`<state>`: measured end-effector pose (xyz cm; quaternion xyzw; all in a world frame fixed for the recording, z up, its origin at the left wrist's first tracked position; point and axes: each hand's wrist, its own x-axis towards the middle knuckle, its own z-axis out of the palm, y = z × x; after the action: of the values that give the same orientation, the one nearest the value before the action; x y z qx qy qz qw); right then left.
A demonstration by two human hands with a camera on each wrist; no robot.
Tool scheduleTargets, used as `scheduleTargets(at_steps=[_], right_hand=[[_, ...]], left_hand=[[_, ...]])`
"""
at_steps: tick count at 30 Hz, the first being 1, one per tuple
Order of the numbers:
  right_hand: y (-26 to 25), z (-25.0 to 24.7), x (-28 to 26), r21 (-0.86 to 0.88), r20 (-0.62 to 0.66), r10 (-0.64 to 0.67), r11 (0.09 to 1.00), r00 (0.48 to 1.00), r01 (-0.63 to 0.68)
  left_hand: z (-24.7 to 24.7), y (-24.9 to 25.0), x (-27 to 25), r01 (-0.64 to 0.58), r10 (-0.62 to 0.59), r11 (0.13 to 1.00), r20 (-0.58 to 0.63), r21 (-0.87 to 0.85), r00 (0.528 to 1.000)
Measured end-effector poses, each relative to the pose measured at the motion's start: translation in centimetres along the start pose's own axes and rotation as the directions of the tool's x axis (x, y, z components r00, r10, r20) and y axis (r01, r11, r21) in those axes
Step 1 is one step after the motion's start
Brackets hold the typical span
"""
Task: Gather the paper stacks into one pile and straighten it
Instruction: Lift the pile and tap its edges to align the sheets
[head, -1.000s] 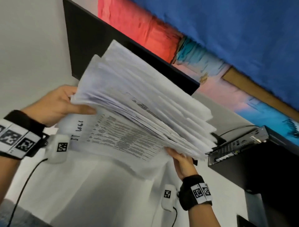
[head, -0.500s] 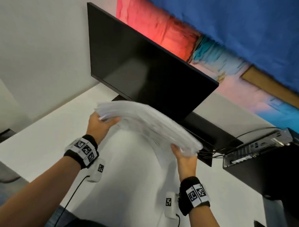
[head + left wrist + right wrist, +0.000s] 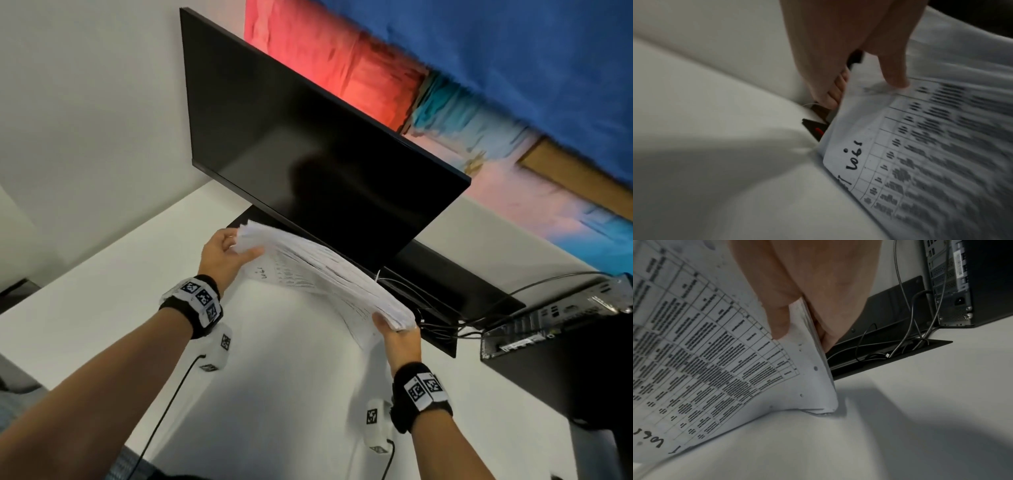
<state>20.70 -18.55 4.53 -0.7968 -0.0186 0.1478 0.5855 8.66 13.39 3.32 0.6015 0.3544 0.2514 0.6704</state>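
Both hands hold one thick paper stack [image 3: 322, 274] on edge over the white desk [image 3: 102, 308], directly in front of the black monitor [image 3: 308, 144]. The stack stands on its long lower edge, which meets the desk, and leans toward the person, its printed face — a table of text with handwriting near one corner — turned down at them.

The left hand [image 3: 222, 257] grips the stack's end farther from the computer case [image 3: 561, 318]: the thumb presses on the printed face while the other fingers curl round behind the sheets, a firm pinch across the whole thickness. The left wrist view shows that thumb [image 3: 892, 71] on the front sheet and fingers [image 3: 830, 95] tucked behind.

The right hand [image 3: 397, 339] pinches the opposite end, the one nearer the case — thumb [image 3: 777, 318] on the printed face, fingers behind the pile. In that view the stack's lower corner [image 3: 830, 408] touches the desk.

The sheets' upper edges are fanned and uneven at the left-hand end. Behind the monitor's lower edge a black cable tray [image 3: 445, 305] holds tangled cables [image 3: 900, 344], which run to the computer case beside it. Black wristbands with printed markers sit on both wrists.
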Motion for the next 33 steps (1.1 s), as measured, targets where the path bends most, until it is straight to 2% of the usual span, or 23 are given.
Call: scheduleTargets(at_steps=[1, 3, 7, 10, 13, 15, 17, 20, 22, 28, 31, 33], right_hand=[[0.0, 0.0, 0.0, -0.008, 0.007, 0.0, 1.0, 1.0, 0.0], [-0.1, 0.0, 0.3, 0.011, -0.008, 0.005, 1.0, 1.0, -0.005], [-0.9, -0.6, 0.5, 0.098, -0.086, -0.002, 0.995, 0.996, 0.01], [-2.3, -1.2, -0.8, 0.163, -0.136, -0.051, 0.984, 0.989, 0.073], [-2.5, -1.6, -2.0, 0.22, -0.124, -0.08, 0.97, 0.989, 0.106], [-1.1, -1.3, -2.3, 0.185, -0.072, -0.017, 0.982, 0.997, 0.03], [1.0, -0.7, -2.3, 0.135, -0.017, 0.101, 0.986, 0.995, -0.098], [1.7, 0.4, -2.4, 0.13, -0.058, 0.183, 0.976, 0.981, -0.174], [0.8, 0.7, -2.4, 0.157, -0.074, 0.141, 0.979, 0.987, -0.128], [-0.9, -0.2, -3.3, 0.271, -0.102, -0.031, 0.961, 0.994, 0.058], [-2.1, -0.4, -3.9, 0.296, -0.169, -0.122, 0.94, 0.978, 0.168], [-2.8, -0.1, -3.9, 0.357, -0.213, -0.114, 0.915, 0.97, 0.186]], left_hand=[[0.0, -0.1, 0.4, 0.044, -0.044, 0.998, 0.006, -0.034, 0.999], [0.4, 0.2, 0.5, 0.057, -0.054, 0.997, 0.059, -0.046, 0.997], [1.4, 2.2, 0.2, -0.036, 0.033, 0.999, 0.127, 0.022, 0.991], [2.1, 4.4, -1.2, -0.139, 0.142, 0.989, 0.053, -0.058, 0.988], [2.4, 5.3, -3.2, -0.196, 0.198, 0.974, 0.003, -0.115, 0.98], [2.1, 4.0, -4.0, -0.166, 0.168, 0.985, 0.055, -0.044, 0.984], [1.8, 2.1, -4.6, -0.081, 0.076, 0.996, 0.1, 0.043, 0.992], [2.0, 0.3, -4.9, 0.028, -0.031, 0.997, 0.049, 0.068, 0.998], [2.2, 0.5, -5.1, 0.027, -0.027, 0.999, 0.014, 0.025, 1.0], [2.4, 3.4, -5.4, -0.117, 0.114, 0.992, -0.071, -0.042, 0.991], [2.8, 4.3, -4.5, -0.13, 0.118, 0.987, -0.123, -0.091, 0.985], [3.3, 4.6, -4.0, -0.129, 0.118, 0.989, -0.137, -0.072, 0.984]])
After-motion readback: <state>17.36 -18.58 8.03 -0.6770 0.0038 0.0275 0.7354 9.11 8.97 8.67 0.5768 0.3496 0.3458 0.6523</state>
